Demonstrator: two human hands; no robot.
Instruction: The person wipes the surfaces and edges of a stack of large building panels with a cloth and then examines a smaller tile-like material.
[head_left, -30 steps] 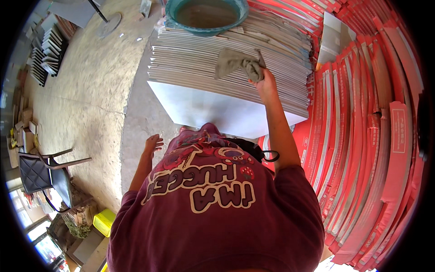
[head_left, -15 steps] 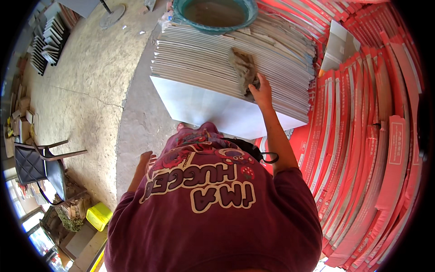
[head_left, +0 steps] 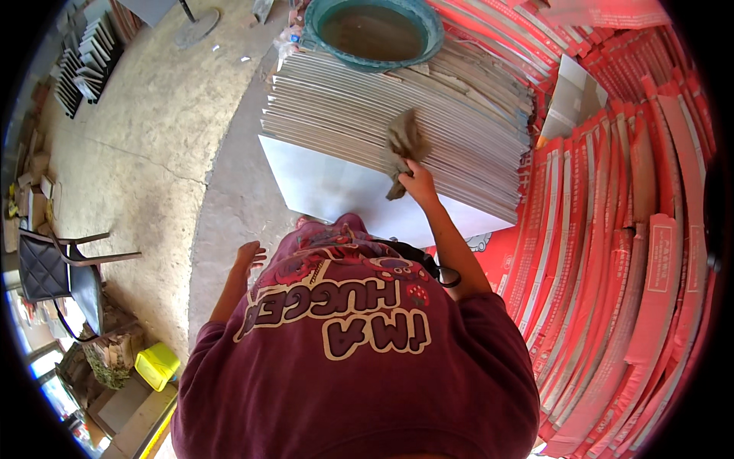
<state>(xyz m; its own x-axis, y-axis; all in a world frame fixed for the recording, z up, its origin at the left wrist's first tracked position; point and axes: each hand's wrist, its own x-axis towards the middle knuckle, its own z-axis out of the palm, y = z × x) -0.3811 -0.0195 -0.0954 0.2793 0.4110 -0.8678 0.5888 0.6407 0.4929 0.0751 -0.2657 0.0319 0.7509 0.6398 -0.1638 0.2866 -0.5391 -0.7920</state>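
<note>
Right hand (head_left: 419,182) has slid the rag (head_left: 402,145) leftward across the tiles (head_left: 382,99).

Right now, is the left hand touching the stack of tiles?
Apart. The head view shows the left hand hanging open over the concrete floor, clear of the stack of tiles. Only the right hand is there, holding a rag.

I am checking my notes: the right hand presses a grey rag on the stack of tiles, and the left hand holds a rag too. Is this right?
Not quite. In the head view the left hand is open and holds nothing; only the right hand presses the grey rag on the stack of tiles.
</note>
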